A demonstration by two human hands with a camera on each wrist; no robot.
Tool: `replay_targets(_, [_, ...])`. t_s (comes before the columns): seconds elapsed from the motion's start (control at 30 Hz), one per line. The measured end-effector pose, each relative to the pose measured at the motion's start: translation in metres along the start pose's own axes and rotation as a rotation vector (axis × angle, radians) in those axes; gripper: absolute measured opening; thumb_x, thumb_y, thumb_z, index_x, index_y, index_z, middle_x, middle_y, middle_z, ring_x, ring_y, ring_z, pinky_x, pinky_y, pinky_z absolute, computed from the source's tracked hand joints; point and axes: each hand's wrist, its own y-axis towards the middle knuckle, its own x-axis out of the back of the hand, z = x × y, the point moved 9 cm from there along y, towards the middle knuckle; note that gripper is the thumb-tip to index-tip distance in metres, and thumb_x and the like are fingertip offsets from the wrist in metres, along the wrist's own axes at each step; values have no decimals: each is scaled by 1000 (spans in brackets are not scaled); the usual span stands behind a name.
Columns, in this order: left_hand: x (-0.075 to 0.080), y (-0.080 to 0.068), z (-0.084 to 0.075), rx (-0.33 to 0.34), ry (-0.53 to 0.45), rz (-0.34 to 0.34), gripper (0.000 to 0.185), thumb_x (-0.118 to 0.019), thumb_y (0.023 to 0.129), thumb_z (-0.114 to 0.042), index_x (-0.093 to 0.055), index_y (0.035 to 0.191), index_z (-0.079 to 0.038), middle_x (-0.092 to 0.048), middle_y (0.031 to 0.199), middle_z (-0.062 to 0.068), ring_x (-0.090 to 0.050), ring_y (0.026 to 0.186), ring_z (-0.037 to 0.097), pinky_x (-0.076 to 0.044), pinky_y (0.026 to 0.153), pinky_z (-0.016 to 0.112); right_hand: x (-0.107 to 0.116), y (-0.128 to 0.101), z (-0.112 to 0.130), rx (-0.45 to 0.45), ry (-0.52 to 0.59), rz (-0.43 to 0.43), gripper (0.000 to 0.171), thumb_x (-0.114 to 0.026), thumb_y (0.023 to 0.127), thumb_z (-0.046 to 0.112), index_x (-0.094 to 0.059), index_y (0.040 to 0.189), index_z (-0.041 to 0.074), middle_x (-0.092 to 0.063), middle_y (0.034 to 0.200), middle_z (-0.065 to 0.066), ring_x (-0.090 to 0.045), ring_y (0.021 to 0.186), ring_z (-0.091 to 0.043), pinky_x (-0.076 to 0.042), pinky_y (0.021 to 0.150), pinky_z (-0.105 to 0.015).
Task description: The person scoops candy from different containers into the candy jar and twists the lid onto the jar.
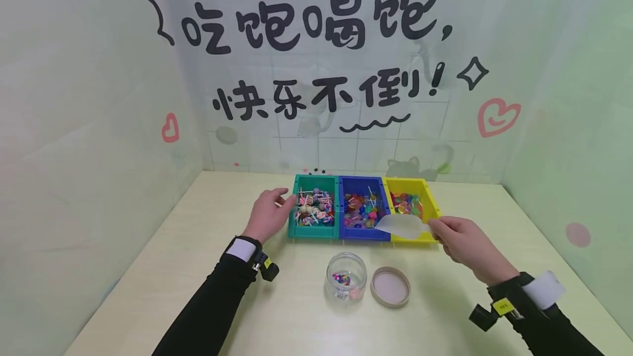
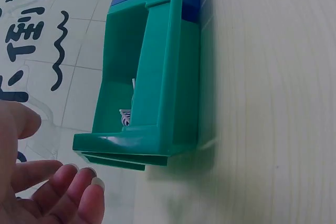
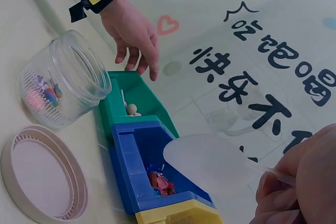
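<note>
Hands first: the right hand (image 1: 462, 246) pinches the handle of a clear scoop (image 1: 403, 226), and the left hand (image 1: 267, 214) has loose, straight fingers that hold nothing.

Nearest on the counter (image 1: 198, 301) stands an open glass jar (image 1: 346, 277) with a few candies at the bottom. Its round lid (image 1: 390, 286) lies flat just to the right of it.

Farther back sit three bins in a row, side by side and touching. The green bin (image 1: 315, 207) is on the left, the blue bin (image 1: 363, 209) in the middle, the yellow bin (image 1: 410, 209) on the right. All three hold candies.

The scoop lies sideways, its handle at the right hand and its bowl pointing left. The bowl hangs over the near edge where the blue and yellow bins meet. The left hand is by the green bin's left wall, maybe touching it. The jar is nearer than the scoop and a bit left of it.
</note>
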Motion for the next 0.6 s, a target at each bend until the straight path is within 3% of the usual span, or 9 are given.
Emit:
replay_targets(0.3, [-22, 3, 11, 89, -25, 57, 52, -52, 105, -39, -57, 143, -4, -53, 77, 7, -46, 63, 20, -35, 54, 30, -7, 18, 1, 2, -28, 33, 45, -53, 105, 43, -66, 105, 0, -43, 71, 0, -39, 61, -14, -33, 52, -27])
replay_targets(0.43, [-26, 3, 15, 104, -26, 54, 53, -49, 106, -40, -55, 145, -6, -58, 82, 7, -47, 64, 19, -36, 54, 28, -8, 27, 5, 3, -69, 21, 44, -52, 106, 42, -65, 96, 1, -42, 68, 1, -40, 60, -15, -34, 52, -28])
replay_targets(0.6, [-27, 0, 16, 99, -57, 35, 52, -49, 107, -38, -53, 147, -5, -66, 97, 12, -52, 78, 22, -38, 57, 29, -10, 40, 16, 23, -167, 7, 44, -51, 106, 41, -61, 82, 6, -40, 64, 0, -42, 62, -19, -33, 55, -29])
